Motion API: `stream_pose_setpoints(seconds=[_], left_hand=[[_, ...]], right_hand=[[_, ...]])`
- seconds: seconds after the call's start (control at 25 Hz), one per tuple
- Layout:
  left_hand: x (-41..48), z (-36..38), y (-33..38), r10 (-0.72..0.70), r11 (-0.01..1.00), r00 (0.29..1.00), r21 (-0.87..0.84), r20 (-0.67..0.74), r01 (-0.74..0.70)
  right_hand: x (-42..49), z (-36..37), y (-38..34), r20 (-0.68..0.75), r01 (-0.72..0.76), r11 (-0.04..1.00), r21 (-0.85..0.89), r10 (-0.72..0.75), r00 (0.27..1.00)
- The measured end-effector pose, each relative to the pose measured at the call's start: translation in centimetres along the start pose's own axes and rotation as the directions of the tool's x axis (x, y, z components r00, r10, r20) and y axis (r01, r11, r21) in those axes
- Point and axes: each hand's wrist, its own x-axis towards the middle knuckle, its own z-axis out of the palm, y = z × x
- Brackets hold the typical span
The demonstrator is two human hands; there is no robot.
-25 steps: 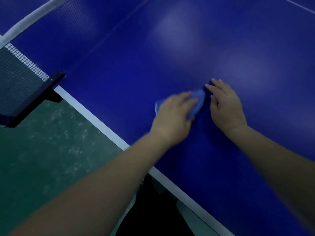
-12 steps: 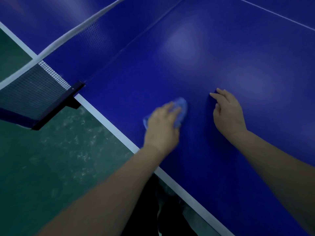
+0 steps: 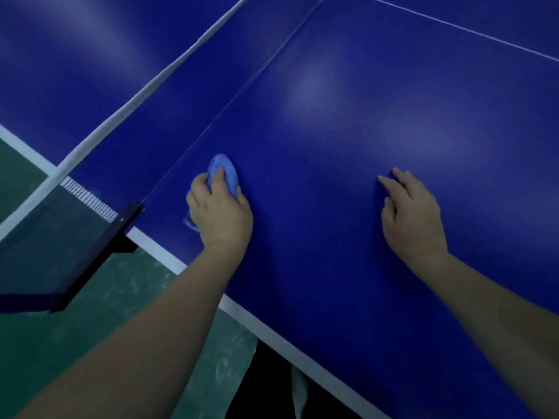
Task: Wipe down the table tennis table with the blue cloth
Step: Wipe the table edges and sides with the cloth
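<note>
There is one table tennis table (image 3: 363, 213), and one net (image 3: 36, 237) stands across it. The net has one white band (image 3: 145, 89) along its top, and one dark clamp post (image 3: 121, 228) is in view. I count one blue cloth (image 3: 226, 169). There are two bare hands: one left hand (image 3: 222, 214) and one right hand (image 3: 413, 217). On the table top I count two white lines: one wide edge line (image 3: 272, 337) and one thin line (image 3: 453, 28).
</note>
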Motion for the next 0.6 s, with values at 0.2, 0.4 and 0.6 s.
stream_pose_setpoints(seconds=[0.2, 0.4, 0.6], left_hand=[[10.3, 4.1, 5.9, 0.041, 0.999, 0.999, 0.023, 0.008, -0.041], [18.0, 6.9, 11.9, 0.279, 0.957, 0.950, 0.036, 0.139, -0.286], [12.8, 6.7, 13.0, 0.644, 0.757, 0.712, -0.096, 0.278, -0.647]], right_hand=[[0.1, -0.1, -0.1, 0.013, -0.036, 0.999, -0.014, 0.036, 0.999], [0.2, -0.4, -0.5, 0.046, -0.071, 0.997, -0.023, 0.072, 0.996], [0.5, -0.3, -0.5, 0.040, -0.072, 0.997, -0.004, 0.072, 0.997]])
